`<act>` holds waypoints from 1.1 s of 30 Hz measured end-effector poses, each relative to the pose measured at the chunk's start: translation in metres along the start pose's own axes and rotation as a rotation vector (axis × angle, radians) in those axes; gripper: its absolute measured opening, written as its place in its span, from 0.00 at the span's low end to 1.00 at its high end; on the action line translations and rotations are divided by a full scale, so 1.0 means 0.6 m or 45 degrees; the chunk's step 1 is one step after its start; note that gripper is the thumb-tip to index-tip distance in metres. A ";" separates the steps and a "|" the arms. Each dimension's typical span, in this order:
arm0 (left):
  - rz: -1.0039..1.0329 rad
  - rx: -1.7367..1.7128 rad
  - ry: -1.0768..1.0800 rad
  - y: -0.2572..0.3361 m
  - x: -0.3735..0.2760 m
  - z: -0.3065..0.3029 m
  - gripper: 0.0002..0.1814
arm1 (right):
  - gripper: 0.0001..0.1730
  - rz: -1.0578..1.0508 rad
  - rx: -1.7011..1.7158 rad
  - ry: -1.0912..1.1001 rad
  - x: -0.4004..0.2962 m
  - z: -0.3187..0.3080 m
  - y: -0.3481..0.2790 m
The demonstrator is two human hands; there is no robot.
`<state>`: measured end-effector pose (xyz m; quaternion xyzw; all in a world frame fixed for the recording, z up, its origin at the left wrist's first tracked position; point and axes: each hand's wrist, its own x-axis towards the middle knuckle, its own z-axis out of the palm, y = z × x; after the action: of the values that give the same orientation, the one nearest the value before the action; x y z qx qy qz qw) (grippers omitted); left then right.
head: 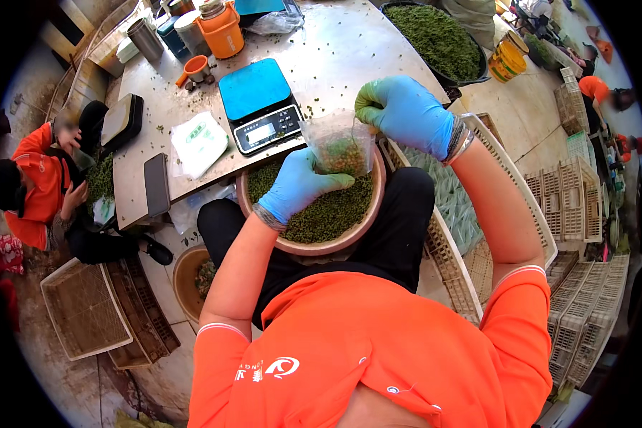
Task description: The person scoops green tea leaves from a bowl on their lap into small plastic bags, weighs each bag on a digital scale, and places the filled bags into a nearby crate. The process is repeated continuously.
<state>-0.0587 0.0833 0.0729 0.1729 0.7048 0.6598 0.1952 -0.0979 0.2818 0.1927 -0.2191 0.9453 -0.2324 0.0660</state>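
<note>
My left hand (pixel 306 186), in a blue glove, supports a clear plastic bag (pixel 342 151) from below and its left side. Small green and brownish bits fill the lower part of the bag. At the bag's upper right corner, my right hand (pixel 406 115), gloved in blue with greenish stains, has its fingers closed on the edge. Under the bag sits a round basin (pixel 379 200) heaped with small green berries (pixel 326 216), between my knees. A digital scale (pixel 265 131) with a blue platform stands on the table, just beyond my left hand.
On the table (pixel 331 59) are a stack of plastic bags (pixel 199 143), a phone (pixel 156 184), an orange scoop (pixel 195 68) and an orange jug (pixel 222 32). A crate of filled bags (pixel 444 187) stands right, below a tub of greens (pixel 433 40). A co-worker (pixel 43 176) sits left.
</note>
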 end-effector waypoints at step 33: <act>0.074 -0.268 0.299 -0.035 0.007 -0.016 0.18 | 0.20 -0.041 0.258 -0.281 0.006 -0.004 -0.049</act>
<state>-0.0669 0.0756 0.0521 0.0934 0.6443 0.7511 0.1094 -0.0903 0.2574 0.2084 -0.2508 0.9004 -0.3021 0.1875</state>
